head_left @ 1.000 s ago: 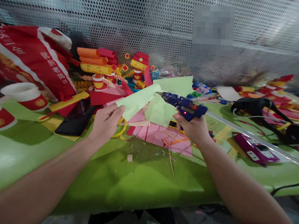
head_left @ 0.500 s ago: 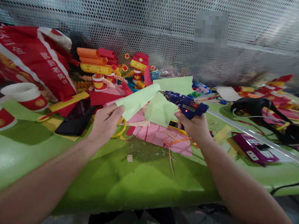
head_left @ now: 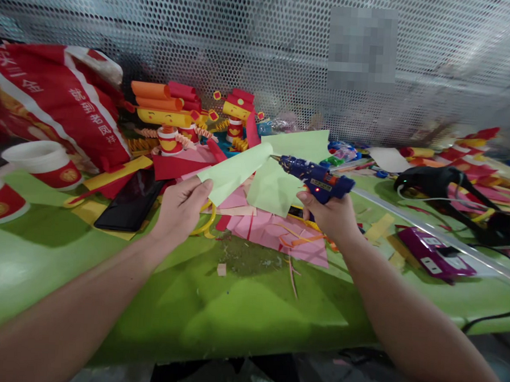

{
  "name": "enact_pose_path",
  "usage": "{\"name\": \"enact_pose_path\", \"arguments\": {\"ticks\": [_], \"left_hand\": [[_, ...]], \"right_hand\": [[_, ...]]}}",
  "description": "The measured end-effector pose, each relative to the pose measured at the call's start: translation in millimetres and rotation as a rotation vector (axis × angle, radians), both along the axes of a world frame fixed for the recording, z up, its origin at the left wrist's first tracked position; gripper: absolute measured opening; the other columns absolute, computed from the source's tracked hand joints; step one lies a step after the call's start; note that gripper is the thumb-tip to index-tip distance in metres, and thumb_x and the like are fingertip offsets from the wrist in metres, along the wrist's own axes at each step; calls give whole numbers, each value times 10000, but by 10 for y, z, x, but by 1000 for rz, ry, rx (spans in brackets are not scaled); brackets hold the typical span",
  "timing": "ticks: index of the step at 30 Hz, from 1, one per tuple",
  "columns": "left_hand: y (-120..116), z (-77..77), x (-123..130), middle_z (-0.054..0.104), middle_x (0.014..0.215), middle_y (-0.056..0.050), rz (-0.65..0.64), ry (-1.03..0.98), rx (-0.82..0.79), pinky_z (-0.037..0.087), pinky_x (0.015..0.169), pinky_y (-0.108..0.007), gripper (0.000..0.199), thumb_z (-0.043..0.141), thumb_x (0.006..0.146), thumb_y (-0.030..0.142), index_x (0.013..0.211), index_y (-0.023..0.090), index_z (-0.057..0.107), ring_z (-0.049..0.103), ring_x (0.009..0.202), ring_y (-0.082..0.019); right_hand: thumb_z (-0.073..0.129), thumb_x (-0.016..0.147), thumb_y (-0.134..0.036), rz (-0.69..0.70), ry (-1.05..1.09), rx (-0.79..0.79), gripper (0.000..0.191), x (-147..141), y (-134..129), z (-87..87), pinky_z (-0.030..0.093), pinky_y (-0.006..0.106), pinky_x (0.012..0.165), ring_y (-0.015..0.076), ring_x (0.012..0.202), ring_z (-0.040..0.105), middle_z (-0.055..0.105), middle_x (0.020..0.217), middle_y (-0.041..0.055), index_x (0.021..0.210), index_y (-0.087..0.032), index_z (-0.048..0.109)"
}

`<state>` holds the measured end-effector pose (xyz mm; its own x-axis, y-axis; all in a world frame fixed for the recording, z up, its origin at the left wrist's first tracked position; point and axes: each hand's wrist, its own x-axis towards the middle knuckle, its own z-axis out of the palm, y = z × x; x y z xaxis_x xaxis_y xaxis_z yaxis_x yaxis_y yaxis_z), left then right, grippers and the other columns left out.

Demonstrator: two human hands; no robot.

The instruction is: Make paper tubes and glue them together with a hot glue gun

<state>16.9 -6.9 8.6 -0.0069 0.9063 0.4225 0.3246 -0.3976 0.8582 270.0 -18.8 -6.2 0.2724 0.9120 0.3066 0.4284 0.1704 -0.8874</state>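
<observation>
Between thumb and fingers, my left hand [head_left: 182, 205] pinches the near end of a curled light green paper strip [head_left: 234, 170]. My right hand [head_left: 331, 213] is wrapped round a blue hot glue gun [head_left: 313, 176] with a small red light lit on its side. The gun's nozzle points left and sits at the strip's far right end; whether it touches the paper I cannot tell. Behind and below lie more light green paper sheets [head_left: 276, 186]. Pink paper pieces [head_left: 274, 232] are spread on the table under them.
Paper figures [head_left: 162, 118] and a red bag [head_left: 58, 101] stand at the back left. White-and-red paper cups [head_left: 46, 166] and a black phone [head_left: 129, 201] lie left. A purple power strip [head_left: 435, 253], a clear rod [head_left: 432, 234] and a black headset-like strap [head_left: 435, 186] are right.
Hardly anything differs. Both hands, the green paper strip and the glue gun hold nearly the same position.
</observation>
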Motion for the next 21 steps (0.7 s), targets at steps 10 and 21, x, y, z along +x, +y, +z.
{"name": "enact_pose_path", "arguments": {"ticks": [10,21], "left_hand": [[2,5,-2,332,499,39,-2,42,4,245,463,-266,299,512,760,333,506,191,441,317,479,-105],[0,11,17,392,500,30,-5,26,-20,288,457,-246,268,516,741,330,515,194,469,358,488,-110]], "right_hand": [[655,622,-538,46,-76,27,353,-65,-26,-38,391,284,393,128,349,451,483,382,-38,581,-216,515],[641,664,-528,185,-238,80,334,-173,-117,-91,401,278,447,129,426,466,499,445,-24,574,-227,527]]}}
